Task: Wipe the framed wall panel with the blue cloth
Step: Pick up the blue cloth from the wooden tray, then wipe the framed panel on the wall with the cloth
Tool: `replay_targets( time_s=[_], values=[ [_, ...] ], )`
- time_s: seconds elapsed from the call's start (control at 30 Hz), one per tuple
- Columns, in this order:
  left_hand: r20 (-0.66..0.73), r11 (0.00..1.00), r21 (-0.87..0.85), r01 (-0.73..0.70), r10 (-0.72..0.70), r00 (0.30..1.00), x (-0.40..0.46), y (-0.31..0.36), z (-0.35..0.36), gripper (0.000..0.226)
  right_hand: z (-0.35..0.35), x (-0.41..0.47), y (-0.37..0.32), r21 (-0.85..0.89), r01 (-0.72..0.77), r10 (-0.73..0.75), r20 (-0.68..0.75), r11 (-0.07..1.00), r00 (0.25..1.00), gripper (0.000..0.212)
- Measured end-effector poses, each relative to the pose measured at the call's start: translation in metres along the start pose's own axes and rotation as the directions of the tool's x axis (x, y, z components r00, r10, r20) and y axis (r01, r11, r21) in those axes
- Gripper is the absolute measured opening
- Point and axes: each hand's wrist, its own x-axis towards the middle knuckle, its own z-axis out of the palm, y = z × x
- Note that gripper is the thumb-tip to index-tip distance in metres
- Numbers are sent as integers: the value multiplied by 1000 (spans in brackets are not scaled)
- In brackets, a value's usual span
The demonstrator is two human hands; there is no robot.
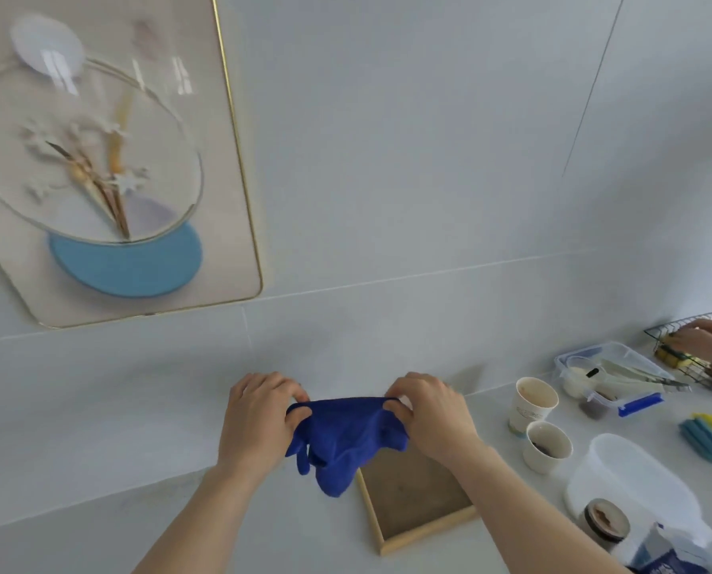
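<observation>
Both hands pinch the blue cloth point(344, 439) by its top edge, the left hand point(259, 420) at one corner and the right hand point(428, 412) at the other, so it hangs bunched between them above the counter point(263, 528). A shallow wooden tray point(418, 497) lies just below. The framed wall panel point(110, 159) hangs well apart, up on the left wall, its gold edge tilted in view
</observation>
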Motion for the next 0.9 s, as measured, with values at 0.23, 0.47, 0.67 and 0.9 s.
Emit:
replay_targets(
  time_s=[0.23,0.47,0.67,0.9],
  values=[
    [-164,1000,18,1,2,986,-4,-35,-92,5,-36,12,-82,35,48,-44,-97,998,994,17],
    [-284,998,52,39,-23,959,-15,-68,-166,7,-58,29,-152,120,102,-84,-146,988,986,15],
    [-376,998,42,51,-32,926,-13,-79,-207,10,-78,42,-190,180,118,-77,-221,977,972,15],
    [-435,999,26,24,-10,901,1,-76,-235,11,-105,55,-207,175,138,-79,-306,975,949,15]
  ],
)
